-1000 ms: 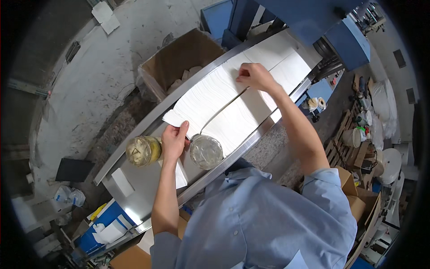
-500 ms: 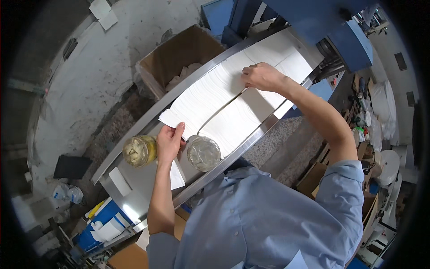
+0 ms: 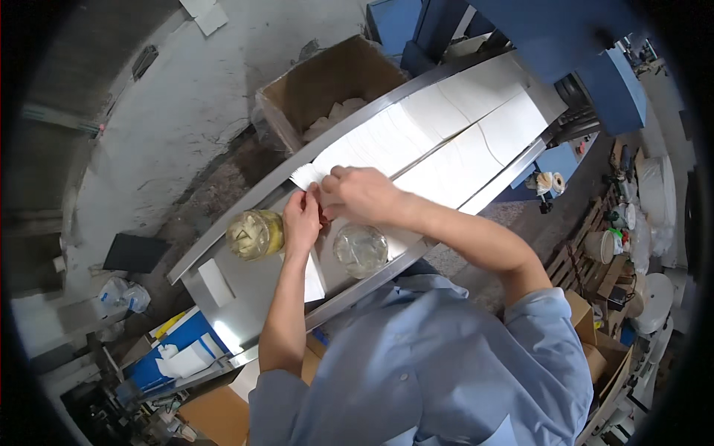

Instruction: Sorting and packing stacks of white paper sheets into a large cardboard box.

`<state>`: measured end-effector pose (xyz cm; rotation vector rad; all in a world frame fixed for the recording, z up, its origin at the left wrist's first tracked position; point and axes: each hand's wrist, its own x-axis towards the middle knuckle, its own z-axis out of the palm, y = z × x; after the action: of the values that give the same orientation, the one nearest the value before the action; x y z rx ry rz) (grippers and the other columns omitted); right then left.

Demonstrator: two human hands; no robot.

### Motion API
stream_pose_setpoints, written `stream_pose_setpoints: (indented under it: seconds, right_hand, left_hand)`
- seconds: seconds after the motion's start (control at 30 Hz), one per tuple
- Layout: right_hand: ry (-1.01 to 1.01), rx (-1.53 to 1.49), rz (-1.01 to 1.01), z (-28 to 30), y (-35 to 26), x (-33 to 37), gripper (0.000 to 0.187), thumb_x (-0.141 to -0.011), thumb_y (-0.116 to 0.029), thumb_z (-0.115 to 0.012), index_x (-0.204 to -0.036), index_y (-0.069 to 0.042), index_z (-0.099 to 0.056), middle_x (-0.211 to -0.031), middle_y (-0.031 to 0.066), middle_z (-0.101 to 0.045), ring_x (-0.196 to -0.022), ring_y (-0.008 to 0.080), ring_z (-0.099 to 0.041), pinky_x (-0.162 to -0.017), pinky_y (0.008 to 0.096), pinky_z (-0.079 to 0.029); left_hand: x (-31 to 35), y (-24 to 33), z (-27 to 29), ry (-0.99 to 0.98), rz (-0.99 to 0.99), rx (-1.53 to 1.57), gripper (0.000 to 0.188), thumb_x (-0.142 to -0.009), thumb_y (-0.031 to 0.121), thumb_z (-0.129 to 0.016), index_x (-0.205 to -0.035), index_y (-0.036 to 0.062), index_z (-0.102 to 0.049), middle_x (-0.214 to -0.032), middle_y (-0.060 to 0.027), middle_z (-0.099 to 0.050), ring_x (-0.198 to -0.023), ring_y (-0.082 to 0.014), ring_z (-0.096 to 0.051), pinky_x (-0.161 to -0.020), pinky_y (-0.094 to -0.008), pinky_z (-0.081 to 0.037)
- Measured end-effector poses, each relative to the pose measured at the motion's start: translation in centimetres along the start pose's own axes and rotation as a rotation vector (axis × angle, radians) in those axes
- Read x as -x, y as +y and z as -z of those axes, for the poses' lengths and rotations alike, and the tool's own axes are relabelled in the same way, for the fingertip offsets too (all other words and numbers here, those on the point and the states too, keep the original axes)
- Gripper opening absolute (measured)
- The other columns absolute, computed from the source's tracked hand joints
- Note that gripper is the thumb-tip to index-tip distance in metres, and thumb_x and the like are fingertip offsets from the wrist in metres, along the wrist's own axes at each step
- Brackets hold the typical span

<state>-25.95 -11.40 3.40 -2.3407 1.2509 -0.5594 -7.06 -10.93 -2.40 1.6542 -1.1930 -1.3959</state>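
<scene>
Two long rows of white folded paper sheets stand packed side by side on a metal chute; the far row ends at my hands. My left hand is closed in a pinch at the left end of that row, on the edge of the end sheets. Right beside it, my right hand lies over the row's end with its fingers curled; what they hold, if anything, is hidden. Two glass jars stand close by: one with yellowish contents left of my left hand, one clear below my right hand.
A raised metal rim runs along the chute. Beyond it stands an open cardboard box with crumpled paper inside. Blue machinery rises at the chute's far right end. A white strip lies on the chute's left part.
My right hand has moved left and nearer, from the middle of the rows to beside my left hand. My left hand stays at the row's end. The view has shifted slightly.
</scene>
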Motion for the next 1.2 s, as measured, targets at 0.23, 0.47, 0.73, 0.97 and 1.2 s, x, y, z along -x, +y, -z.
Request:
stream_pose_setpoints:
  seconds: [0.23,0.47,0.73,0.97,1.2]
  right_hand:
    - [0.066,-0.004,-0.003,-4.0,-1.1,-1.6,0.042,-0.074,-0.031,-0.083,-0.101,-0.004,-0.066,-0.086,0.0155,-0.07,-0.083,0.0347,-0.071,-0.073,0.0458,-0.057]
    - [-0.032,0.097,-0.135,-4.3,-1.6,-2.7,0.026,-0.076,-0.016,-0.075,-0.097,-0.001,-0.069,-0.09,0.0186,-0.074,-0.082,0.0358,-0.074,-0.072,0.0442,-0.06]
    - [-0.046,0.083,-0.162,-4.4,-1.2,-2.1,0.023,-0.079,-0.009,-0.068,-0.1,-0.001,-0.064,-0.092,0.0187,-0.072,-0.086,0.0374,-0.073,-0.074,0.0458,-0.059]
    - [-0.115,0.084,-0.224,-4.2,-1.5,-2.2,0.025,-0.079,-0.013,-0.072,-0.101,-0.002,-0.066,-0.093,0.0188,-0.073,-0.089,0.0368,-0.073,-0.075,0.046,-0.06]
    - [0.118,-0.178,-0.369,0.3,0.0,1.0,0.022,-0.091,-0.022,-0.074,-0.095,-0.002,-0.068,-0.087,0.0165,-0.071,-0.076,0.0312,-0.069,-0.071,0.0409,-0.054]
  left_hand:
    - [-3.1,-4.5,1.5,0.084,-0.178,-0.084,0.041,-0.106,0.039,-0.058,-0.102,-0.0011,-0.063,-0.086,-0.0074,-0.068,-0.073,-0.0119,-0.064,-0.061,-0.0258,-0.052]
    - [1.6,1.7,3.6,-0.152,0.121,0.323,0.043,-0.108,0.038,-0.054,-0.128,0.0001,-0.061,-0.111,-0.0125,-0.07,-0.094,-0.0186,-0.07,-0.082,-0.0308,-0.057]
    - [8.9,-1.7,11.8,0.6,-0.522,-0.573,0.057,-0.096,0.022,-0.073,-0.142,-0.0032,-0.051,-0.138,-0.0196,-0.058,-0.127,-0.0304,-0.058,-0.108,-0.0405,-0.046]
    - [6.2,-1.9,10.8,0.326,-0.192,-0.308,0.086,-0.09,0.027,-0.08,-0.155,-0.0042,-0.032,-0.151,-0.0236,-0.045,-0.136,-0.0322,-0.049,-0.114,-0.04,-0.04]
    - [7.3,-3.2,5.3,0.191,-0.184,0.282,0.075,-0.096,0.023,-0.075,-0.153,-0.0035,-0.034,-0.145,-0.0253,-0.049,-0.133,-0.0295,-0.053,-0.111,-0.0395,-0.044]
